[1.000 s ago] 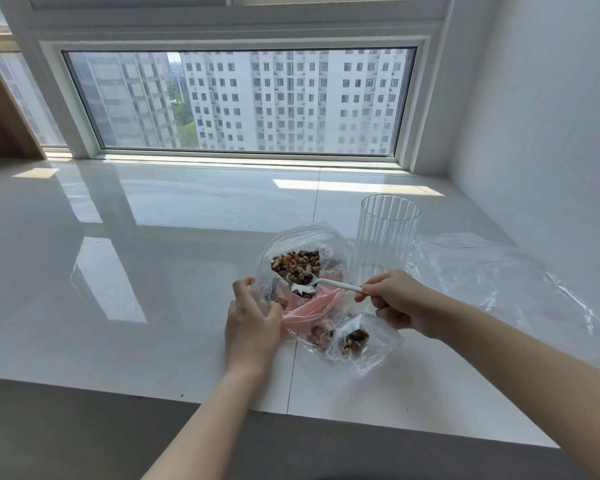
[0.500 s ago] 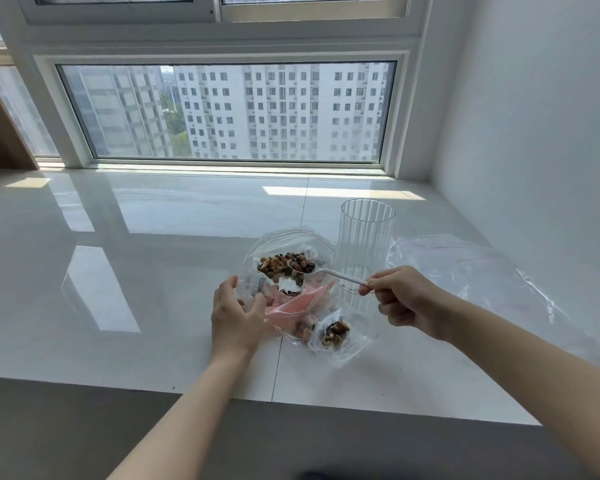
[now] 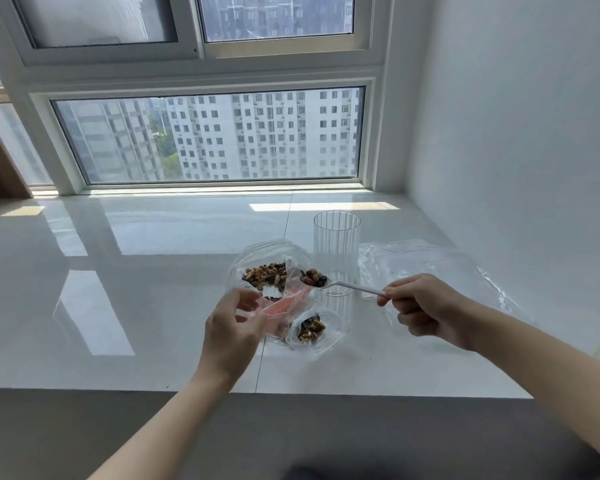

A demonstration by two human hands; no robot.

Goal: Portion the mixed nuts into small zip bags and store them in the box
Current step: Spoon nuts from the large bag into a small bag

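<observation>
A large clear bag (image 3: pixel 246 261) of mixed nuts (image 3: pixel 264 274) lies open on the white counter (image 3: pixel 118 306). My right hand (image 3: pixel 426 308) pinches the handle of a white spoon (image 3: pixel 352 286), whose bowl carries a heap of nuts (image 3: pixel 313 277) just above the bag's right edge. My left hand (image 3: pixel 231 327) hovers at the bag's near-left side with fingers loosely curled, touching the pinkish plastic (image 3: pixel 284 306); whether it grips it is unclear. A small zip bag (image 3: pixel 329 332) with some nuts lies in front of the big bag.
A tall ribbed clear glass (image 3: pixel 336 244) stands right behind the spoon. Flat clear plastic bags (image 3: pixel 430 265) lie to the right, near the white wall. The counter's front edge (image 3: pixel 118 389) runs below my hands; a window lines the back.
The spoon has come up out of the big bag with a load of nuts and moved right. My left hand has loosened from the bag's edge. The head has tilted up.
</observation>
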